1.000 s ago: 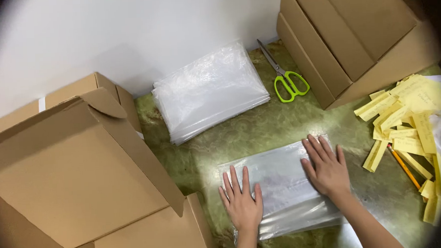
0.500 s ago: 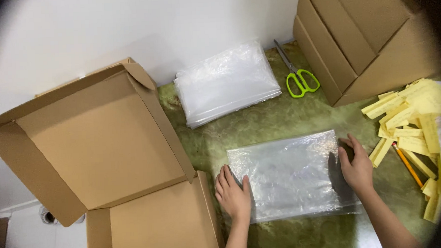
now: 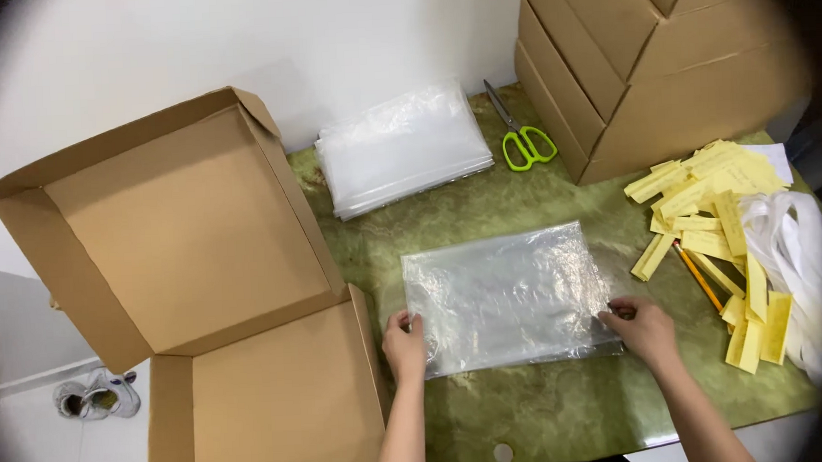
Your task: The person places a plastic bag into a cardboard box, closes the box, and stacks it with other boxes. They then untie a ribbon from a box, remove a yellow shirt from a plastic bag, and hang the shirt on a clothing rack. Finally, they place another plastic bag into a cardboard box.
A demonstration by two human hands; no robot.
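Note:
A clear plastic bag [image 3: 511, 293] lies flat on the green marbled table [image 3: 530, 411]. My left hand [image 3: 404, 345] pinches its near left edge. My right hand [image 3: 641, 330] pinches its near right corner. Both hands sit at the bag's front edge, fingers curled onto the film. An open brown cardboard box [image 3: 201, 296] stands just left of my left hand, its lid tilted up and its inside bare.
A stack of clear plastic bags [image 3: 398, 148] lies at the back by the white wall. Green-handled scissors [image 3: 523, 143] rest beside stacked cardboard boxes [image 3: 662, 63]. Yellow paper slips [image 3: 716, 227], a pencil [image 3: 699, 278] and white plastic [image 3: 801, 269] lie at the right.
My hands slid from flat on top of the bag outward to its near corners. The view shifted, and the cardboard box lid now stands open.

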